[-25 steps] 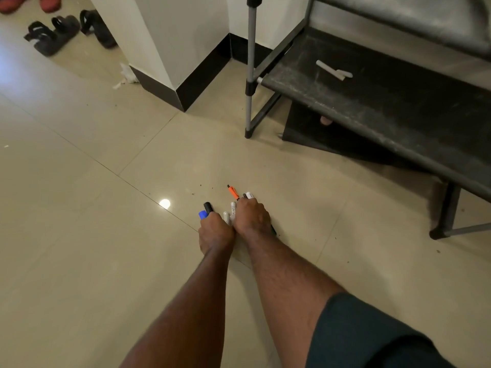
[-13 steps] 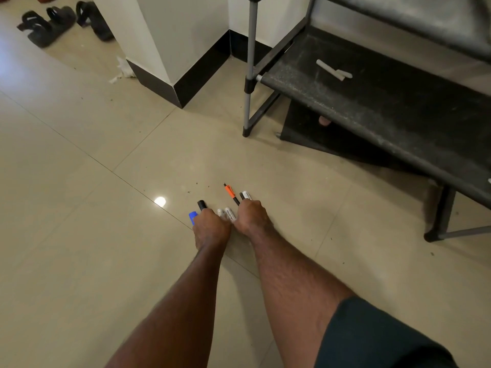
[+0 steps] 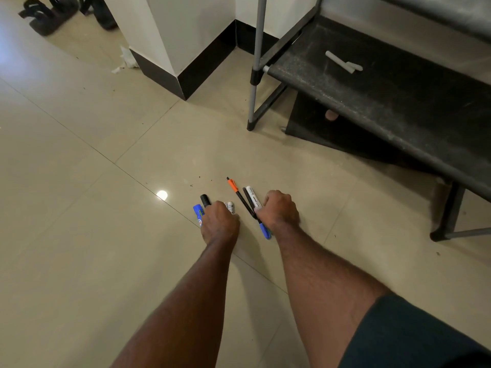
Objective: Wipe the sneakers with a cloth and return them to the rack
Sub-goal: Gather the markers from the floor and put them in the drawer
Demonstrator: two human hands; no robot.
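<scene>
The sneakers are nowhere in my view, and neither is a cloth. The rack (image 3: 393, 102) stands far right, its dusty black shelf bearing a small white stick (image 3: 342, 61), with a grey upright pole (image 3: 257, 62) at its left corner.

Both my hands are down on the tiled floor (image 3: 79, 208) among a scatter of markers. My left hand (image 3: 219, 221) is curled over one group: a blue marker (image 3: 198, 214) and a black marker (image 3: 205, 201) stick out on its left side, and two white marker ends (image 3: 230, 207) show just past its knuckles. The fingers are bent round them, though how many they actually grip I cannot tell.

My right hand (image 3: 279, 209) sits a little apart to the right, fingers curled, pinching a second group at its left edge: a white marker (image 3: 252, 197) and a thin black pen (image 3: 247, 203) that runs back to a blue cap (image 3: 265, 231) beside my wrist. A pen with an orange cap (image 3: 233, 185) points away from me just beyond them.

A bright spot of reflected light (image 3: 162, 194) lies on the tile left of the markers. Far left, black sandals (image 3: 45, 15) sit on the floor, and a crumpled bit of white paper (image 3: 125, 59) lies against the black skirting of a white pillar (image 3: 180, 35). My dark sleeve (image 3: 414, 338) fills the near right corner.
</scene>
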